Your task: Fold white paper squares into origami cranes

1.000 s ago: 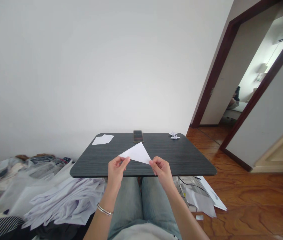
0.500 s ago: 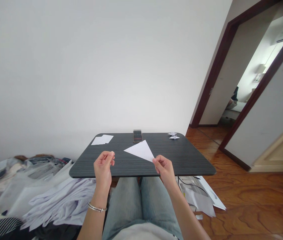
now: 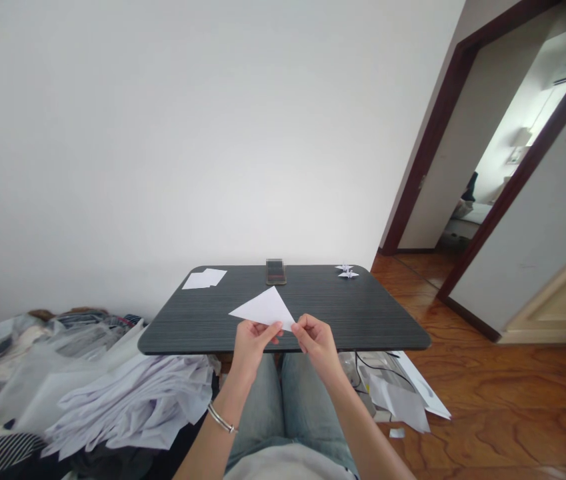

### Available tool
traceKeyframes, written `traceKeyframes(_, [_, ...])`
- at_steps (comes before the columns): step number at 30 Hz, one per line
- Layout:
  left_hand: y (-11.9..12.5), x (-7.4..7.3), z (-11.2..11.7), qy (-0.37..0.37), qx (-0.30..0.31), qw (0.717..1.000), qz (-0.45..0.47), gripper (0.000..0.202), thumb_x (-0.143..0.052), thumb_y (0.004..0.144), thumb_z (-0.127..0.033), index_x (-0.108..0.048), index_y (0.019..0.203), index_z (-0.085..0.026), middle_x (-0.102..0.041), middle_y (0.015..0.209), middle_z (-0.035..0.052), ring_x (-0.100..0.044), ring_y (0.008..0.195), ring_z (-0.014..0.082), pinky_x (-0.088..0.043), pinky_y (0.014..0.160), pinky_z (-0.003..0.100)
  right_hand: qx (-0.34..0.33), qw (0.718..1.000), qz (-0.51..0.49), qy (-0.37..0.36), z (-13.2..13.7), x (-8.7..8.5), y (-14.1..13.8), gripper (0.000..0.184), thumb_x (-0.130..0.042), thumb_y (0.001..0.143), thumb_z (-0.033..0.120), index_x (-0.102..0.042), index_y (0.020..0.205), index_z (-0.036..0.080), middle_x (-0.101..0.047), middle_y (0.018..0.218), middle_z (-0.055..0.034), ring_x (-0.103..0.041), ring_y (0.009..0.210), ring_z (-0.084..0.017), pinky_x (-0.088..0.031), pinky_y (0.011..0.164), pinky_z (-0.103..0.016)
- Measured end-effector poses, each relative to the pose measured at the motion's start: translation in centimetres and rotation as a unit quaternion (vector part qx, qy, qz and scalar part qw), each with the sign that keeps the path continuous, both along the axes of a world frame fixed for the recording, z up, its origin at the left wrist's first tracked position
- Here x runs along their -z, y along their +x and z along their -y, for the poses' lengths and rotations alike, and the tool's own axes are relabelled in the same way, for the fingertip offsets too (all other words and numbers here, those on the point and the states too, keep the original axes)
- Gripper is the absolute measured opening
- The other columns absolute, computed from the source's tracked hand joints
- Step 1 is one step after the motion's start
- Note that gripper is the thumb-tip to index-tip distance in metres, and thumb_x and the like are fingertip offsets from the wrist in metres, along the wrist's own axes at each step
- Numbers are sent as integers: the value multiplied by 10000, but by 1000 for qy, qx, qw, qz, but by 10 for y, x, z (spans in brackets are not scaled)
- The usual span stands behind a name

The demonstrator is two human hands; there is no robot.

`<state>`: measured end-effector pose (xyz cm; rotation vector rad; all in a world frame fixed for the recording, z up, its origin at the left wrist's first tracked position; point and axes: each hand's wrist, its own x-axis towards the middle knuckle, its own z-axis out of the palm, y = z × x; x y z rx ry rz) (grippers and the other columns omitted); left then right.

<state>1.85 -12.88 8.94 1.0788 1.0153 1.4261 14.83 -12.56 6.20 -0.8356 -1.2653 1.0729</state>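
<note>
A white paper folded into a triangle (image 3: 264, 308) hovers just over the near part of the dark table (image 3: 373, 320). My left hand (image 3: 253, 341) pinches its near edge, thumb on top. Close beside it, my right hand (image 3: 314, 337) pinches the near right corner. The two hands sit almost together over the table's front edge, above my lap in jeans.
At the table's far side lie loose white sheets (image 3: 205, 279), a phone (image 3: 275, 272) and small folded paper cranes (image 3: 347, 271). A heap of papers and plastic (image 3: 113, 393) lies on the left, more papers and cables (image 3: 403, 393) on the wooden floor at right. A doorway opens at right.
My left hand had let go and swung out to the left; it has come back and pinched the triangle again beside my right hand. The paper shifted slightly left.
</note>
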Motion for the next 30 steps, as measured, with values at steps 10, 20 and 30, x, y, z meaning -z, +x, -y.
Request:
traceKeyframes(10, [-28,-4,-4,64,-103,992,28,257,-775,559,-244,-630,731,-121,-658,616,1,-593,540,114,-465,482,203,21,1000,8,6,-2,4,4,376,-615,750,461,-430,556,197,-319,422,84,-241,388,-65,-137,415,-235])
traceKeyframes(20, [-43,-13,3,113,-150,982,3,205,-744,613,-245,-658,763,-136,-630,606,-6,-574,557,105,-482,499,202,12,1000,-12,-17,0,0,9,387,-641,726,470,-436,549,193,-346,371,89,-242,354,-55,-148,400,-224])
traceKeyframes(30, [-43,-13,4,124,-172,977,6,166,-755,598,-225,-629,658,-135,-627,552,-16,-565,504,92,-495,523,213,4,1000,-21,-21,-1,2,10,362,-648,716,457,-461,565,187,-363,374,90,-254,349,-48,-164,390,-211])
